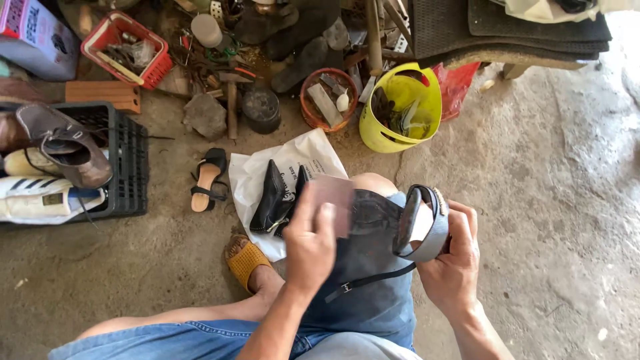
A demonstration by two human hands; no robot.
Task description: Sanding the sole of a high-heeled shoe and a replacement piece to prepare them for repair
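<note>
My left hand (pixel 310 243) pinches a small brownish-pink sheet, like sandpaper (pixel 333 200), held flat above my lap. My right hand (pixel 453 257) grips a black strappy sandal (pixel 421 223), turned on its side with the sole facing left; a thin black strap with a buckle (pixel 363 281) hangs from it across the dark cloth (pixel 367 267) on my knees. The two hands are a short way apart and the sheet does not touch the sandal.
A pair of black shoes (pixel 277 197) lies on a white plastic bag (pixel 257 173) on the concrete floor. Nearby are a black sandal (pixel 208 180), a black crate (pixel 123 160) with shoes, a yellow bucket (pixel 373 130), an orange bowl (pixel 310 113), a red basket (pixel 157 67).
</note>
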